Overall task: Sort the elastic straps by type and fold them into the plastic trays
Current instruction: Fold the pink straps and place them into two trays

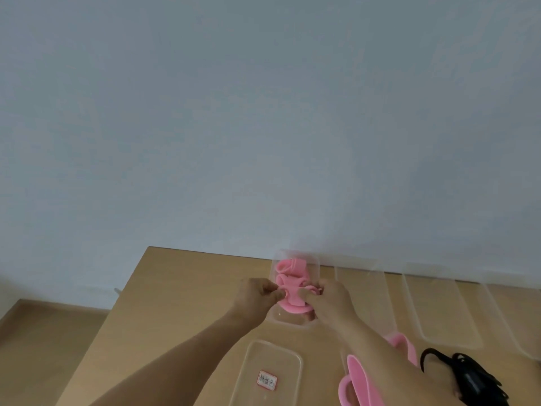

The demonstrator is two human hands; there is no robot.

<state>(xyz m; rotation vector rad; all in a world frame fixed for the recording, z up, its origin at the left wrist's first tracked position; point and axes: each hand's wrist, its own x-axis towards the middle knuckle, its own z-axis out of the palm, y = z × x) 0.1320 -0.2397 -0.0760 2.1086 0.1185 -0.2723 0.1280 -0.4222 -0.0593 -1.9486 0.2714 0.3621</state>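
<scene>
**Both hands pinch a pink strap in the far tray**

The left hand's [259, 294] fingertips [276, 293] are curled together, nipping the left side of a pink strap [292, 301]. The right hand's [332, 300] thumb and fingers close on its right side. The strap sits low in a clear tray [288, 322], in front of folded pink straps [289, 268] at the tray's far end. To the right stand three empty trays [439, 312] in a row. Nearer the person lies a labelled tray [269, 356], with loose pink straps [360, 385] beside it under the right forearm, and black straps [468, 376] further right. All rest on a wooden table [181, 288]
</scene>
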